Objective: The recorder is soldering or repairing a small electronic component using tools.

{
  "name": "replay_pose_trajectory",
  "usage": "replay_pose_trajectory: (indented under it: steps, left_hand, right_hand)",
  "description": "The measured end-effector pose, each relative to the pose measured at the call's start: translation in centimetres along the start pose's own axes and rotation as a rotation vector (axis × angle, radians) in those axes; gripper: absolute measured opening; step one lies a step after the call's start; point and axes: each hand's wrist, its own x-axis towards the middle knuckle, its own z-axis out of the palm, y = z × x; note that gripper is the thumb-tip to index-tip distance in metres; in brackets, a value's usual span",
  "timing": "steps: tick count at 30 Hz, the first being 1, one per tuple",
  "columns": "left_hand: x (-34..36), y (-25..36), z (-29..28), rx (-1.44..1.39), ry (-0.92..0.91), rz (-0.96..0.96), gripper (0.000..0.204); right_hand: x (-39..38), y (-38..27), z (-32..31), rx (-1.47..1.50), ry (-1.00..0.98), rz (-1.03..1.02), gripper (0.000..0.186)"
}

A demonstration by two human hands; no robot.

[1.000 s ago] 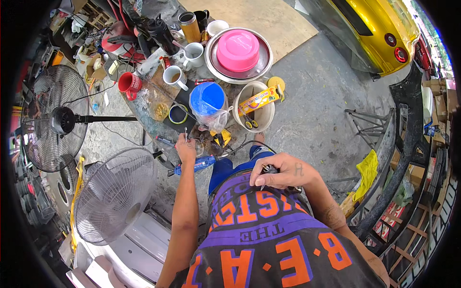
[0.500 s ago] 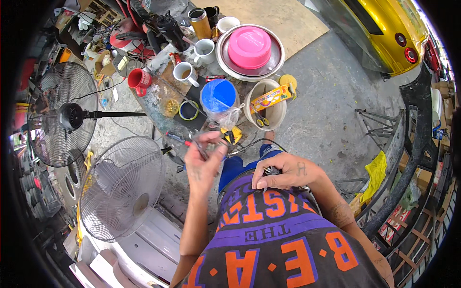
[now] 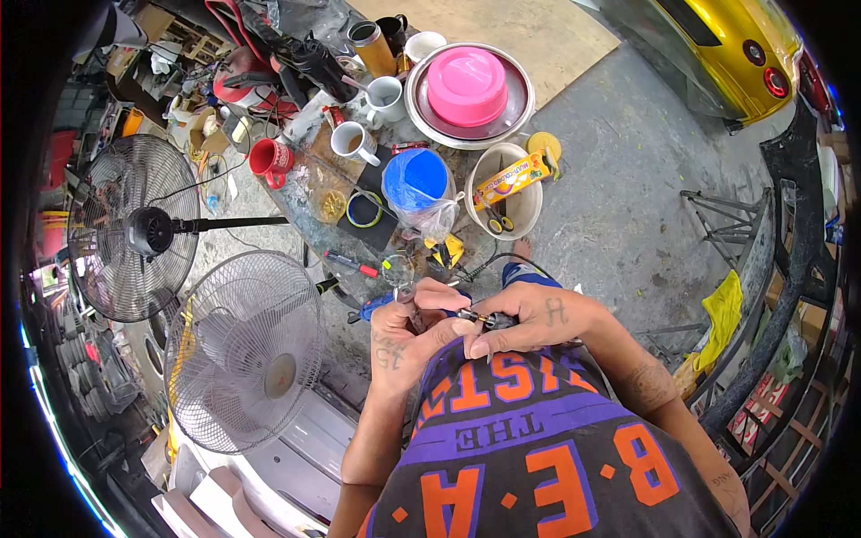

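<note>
My left hand [image 3: 404, 336] is closed round a slim metal tool [image 3: 405, 294], whose shape is mostly hidden by the palm. Its thumb and fingertips meet the end of a small black cylindrical part [image 3: 504, 321] with a brass-coloured middle. My right hand [image 3: 547, 318] pinches that part between thumb and forefinger. The hands almost touch, just above my lap. A black cable [image 3: 489, 262] loops behind the right hand; whether it joins the part cannot be seen.
Ahead, a cluttered table holds a red marker [image 3: 352, 263], a blue-topped container [image 3: 417, 184], a white bucket [image 3: 529, 211] with scissors, mugs [image 3: 354, 143] and a pink basin [image 3: 466, 85]. Two fans [image 3: 247, 354] stand left. A yellow cloth [image 3: 720, 316] hangs right.
My left hand has moved right and down with its metal tool, meeting the small part in my right hand. My right hand still pinches the part. The view has shifted slightly.
</note>
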Motion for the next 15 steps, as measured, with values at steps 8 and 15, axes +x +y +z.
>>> replay_pose_trajectory:
  steps: [8,15]
  left_hand:
    - [0.2,-0.3,-0.7,0.147,-0.087,-0.006,0.02]
    - [0.0,0.6,-0.5,0.325,-0.128,0.016,0.021]
  right_hand:
    - [-0.2,0.8,0.5,-0.051,0.018,0.018,0.042]
    - [-0.3,1.5,0.7,-0.061,0.02,0.045,0.045]
